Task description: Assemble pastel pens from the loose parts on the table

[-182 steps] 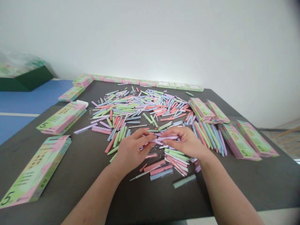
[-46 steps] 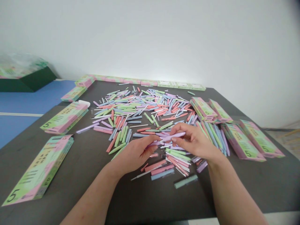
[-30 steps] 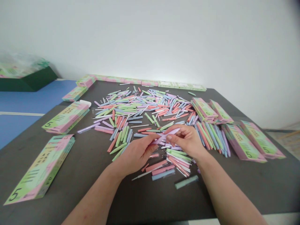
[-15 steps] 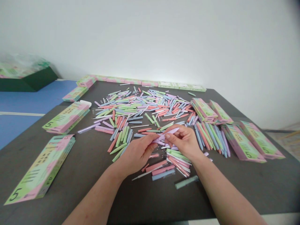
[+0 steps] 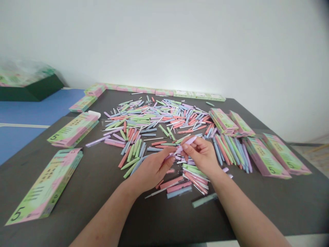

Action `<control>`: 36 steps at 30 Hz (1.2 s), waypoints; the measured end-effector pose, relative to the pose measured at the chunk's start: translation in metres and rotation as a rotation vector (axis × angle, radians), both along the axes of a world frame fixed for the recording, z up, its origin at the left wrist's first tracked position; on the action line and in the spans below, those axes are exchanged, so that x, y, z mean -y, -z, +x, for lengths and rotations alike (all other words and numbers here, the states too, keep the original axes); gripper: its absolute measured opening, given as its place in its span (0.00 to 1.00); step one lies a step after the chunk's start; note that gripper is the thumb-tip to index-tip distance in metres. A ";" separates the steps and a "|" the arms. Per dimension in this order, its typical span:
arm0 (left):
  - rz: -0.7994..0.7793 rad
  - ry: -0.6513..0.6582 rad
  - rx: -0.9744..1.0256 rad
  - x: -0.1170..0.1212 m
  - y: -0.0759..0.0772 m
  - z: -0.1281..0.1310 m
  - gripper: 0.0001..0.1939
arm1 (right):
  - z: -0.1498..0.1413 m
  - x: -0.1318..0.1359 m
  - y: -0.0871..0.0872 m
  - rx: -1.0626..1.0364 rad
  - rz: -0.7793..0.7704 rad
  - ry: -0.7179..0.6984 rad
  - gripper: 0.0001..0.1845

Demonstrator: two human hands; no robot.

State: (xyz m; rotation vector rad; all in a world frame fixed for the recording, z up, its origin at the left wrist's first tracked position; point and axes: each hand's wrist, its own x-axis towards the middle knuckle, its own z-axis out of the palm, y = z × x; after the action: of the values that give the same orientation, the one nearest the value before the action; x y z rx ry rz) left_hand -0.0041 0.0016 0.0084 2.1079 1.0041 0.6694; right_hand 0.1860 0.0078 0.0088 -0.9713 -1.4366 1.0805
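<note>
Both hands meet just above the near edge of a big heap of pastel pen parts (image 5: 154,120) on a dark table (image 5: 102,185). My right hand (image 5: 202,156) pinches a lilac pen barrel (image 5: 189,141) that slants up to the right. My left hand (image 5: 151,169) is closed on the barrel's lower end, thumb and fingers pressed together on a small lilac piece. A short row of pink, green and blue pens (image 5: 185,180) lies under my wrists.
Flat green-and-pink boxes marked 5 lie at the left (image 5: 43,187) (image 5: 73,129), along the far edge (image 5: 164,91) and at the right (image 5: 266,159) (image 5: 223,120). Aligned pens (image 5: 231,147) lie beside the right boxes. A grey-green pen part (image 5: 204,200) lies near the front.
My right hand has drawn back left toward my left hand and tipped the lilac barrel more upright. Both hands now close on it together. The heap has not shifted.
</note>
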 end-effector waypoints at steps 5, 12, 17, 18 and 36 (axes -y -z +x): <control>-0.036 -0.009 0.030 -0.001 -0.002 0.000 0.16 | 0.003 -0.002 0.004 -0.029 0.003 0.043 0.13; -0.046 -0.021 0.021 0.000 -0.004 0.000 0.15 | 0.014 -0.006 -0.004 -0.234 0.063 0.195 0.10; -0.037 -0.017 0.043 -0.001 -0.004 -0.001 0.14 | 0.023 -0.008 -0.018 -0.407 0.014 0.274 0.12; -0.036 -0.016 0.048 -0.001 -0.004 -0.001 0.14 | 0.024 -0.009 -0.019 -0.429 0.002 0.248 0.13; -0.090 -0.046 0.086 -0.002 -0.002 -0.001 0.16 | 0.007 0.001 -0.005 -0.019 -0.053 0.078 0.11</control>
State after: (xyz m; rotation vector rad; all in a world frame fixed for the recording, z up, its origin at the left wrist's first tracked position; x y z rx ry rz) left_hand -0.0049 0.0038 0.0100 1.9666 1.0184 0.7183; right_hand 0.1935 0.0063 0.0136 -1.0431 -1.3498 1.0725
